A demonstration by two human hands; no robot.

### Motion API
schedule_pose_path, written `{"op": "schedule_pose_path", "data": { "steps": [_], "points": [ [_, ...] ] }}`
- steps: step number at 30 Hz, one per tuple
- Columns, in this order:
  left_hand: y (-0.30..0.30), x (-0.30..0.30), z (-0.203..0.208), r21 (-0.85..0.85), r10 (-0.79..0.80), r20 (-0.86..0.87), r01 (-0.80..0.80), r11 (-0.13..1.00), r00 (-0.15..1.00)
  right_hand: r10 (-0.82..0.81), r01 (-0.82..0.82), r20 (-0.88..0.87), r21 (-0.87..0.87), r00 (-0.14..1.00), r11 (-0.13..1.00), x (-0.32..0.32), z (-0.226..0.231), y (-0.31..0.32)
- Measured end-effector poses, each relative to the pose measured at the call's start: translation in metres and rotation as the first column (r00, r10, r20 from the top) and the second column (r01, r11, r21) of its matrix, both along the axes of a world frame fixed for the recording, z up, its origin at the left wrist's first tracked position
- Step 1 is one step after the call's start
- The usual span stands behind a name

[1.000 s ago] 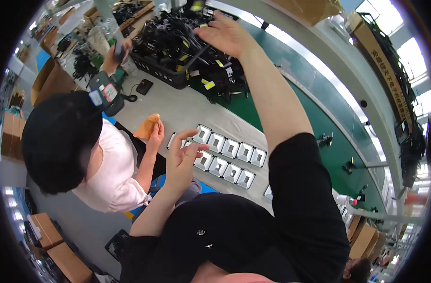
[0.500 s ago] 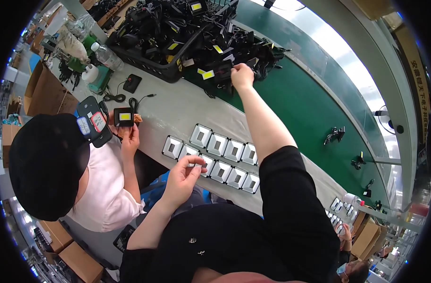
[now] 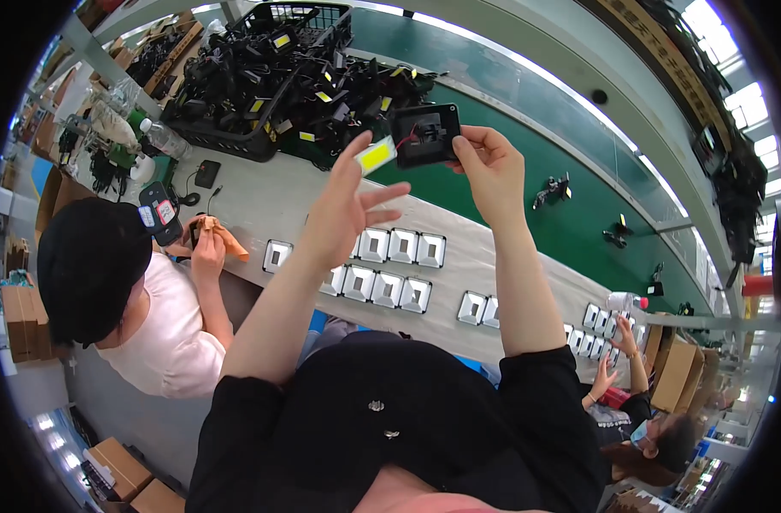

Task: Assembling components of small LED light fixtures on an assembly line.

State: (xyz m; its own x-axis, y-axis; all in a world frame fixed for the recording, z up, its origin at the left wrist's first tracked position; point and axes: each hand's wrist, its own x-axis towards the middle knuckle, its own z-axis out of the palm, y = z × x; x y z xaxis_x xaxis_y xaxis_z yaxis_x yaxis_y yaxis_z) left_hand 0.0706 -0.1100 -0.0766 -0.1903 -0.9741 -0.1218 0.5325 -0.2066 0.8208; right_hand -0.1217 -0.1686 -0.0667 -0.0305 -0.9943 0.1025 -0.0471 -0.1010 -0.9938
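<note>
My right hand (image 3: 495,179) grips a black square lamp housing (image 3: 416,152) by its right edge, raised above the table. Its hollow side shows, with a red wire inside. At the housing's left side hangs a small white-edged LED panel with a yellow face (image 3: 376,156). My left hand (image 3: 341,214) is right beside that panel, fingers spread; whether a finger touches it I cannot tell. Below my hands, white square reflectors (image 3: 387,289) with dark rims lie in rows on the grey table, partly hidden by my left forearm.
A black plastic basket (image 3: 266,144) heaped with wired lamp housings stands at the far left, with more piled beside it on the green belt (image 3: 501,145). A co-worker at left (image 3: 164,333) handles an orange cloth (image 3: 228,239). Another person (image 3: 638,436) works at far right, near a bottle (image 3: 623,301).
My right hand has drawn a lamp housing from the pile and brought it nearer. My left hand has risen from above the reflectors to the LED panel. The view has shifted.
</note>
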Motion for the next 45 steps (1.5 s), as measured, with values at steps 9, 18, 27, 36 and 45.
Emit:
{"op": "schedule_pose_path", "data": {
  "steps": [9, 18, 27, 36, 45],
  "points": [
    [0.039, -0.072, 0.064, -0.149, -0.218, -0.098, 0.202, 0.968, 0.971, -0.178, 0.131, -0.105, -0.351, 0.978, 0.927, -0.062, 0.059, 0.098],
    [0.075, -0.11, 0.07, -0.419, -0.06, 0.096, 0.095, 0.903, 0.994, -0.105, -0.008, -0.282, -0.372, 0.954, 0.928, -0.043, 0.075, 0.167],
    [0.085, -0.096, 0.074, -0.521, 0.14, 0.164, -0.035, 0.853, 0.977, -0.429, -0.215, -0.634, -0.688, 0.643, 0.693, -0.065, 0.094, 0.172],
    [0.084, -0.089, 0.087, -0.484, 0.203, 0.145, -0.11, 0.868, 0.968, -0.549, -0.484, -0.674, -0.738, 0.494, 0.47, -0.06, 0.115, 0.17],
    [0.08, -0.078, 0.098, -0.541, 0.227, 0.346, -0.004, 0.841, 0.911, -0.524, -0.56, -0.698, -0.711, 0.488, 0.426, -0.059, 0.119, 0.163]
  ]
}}
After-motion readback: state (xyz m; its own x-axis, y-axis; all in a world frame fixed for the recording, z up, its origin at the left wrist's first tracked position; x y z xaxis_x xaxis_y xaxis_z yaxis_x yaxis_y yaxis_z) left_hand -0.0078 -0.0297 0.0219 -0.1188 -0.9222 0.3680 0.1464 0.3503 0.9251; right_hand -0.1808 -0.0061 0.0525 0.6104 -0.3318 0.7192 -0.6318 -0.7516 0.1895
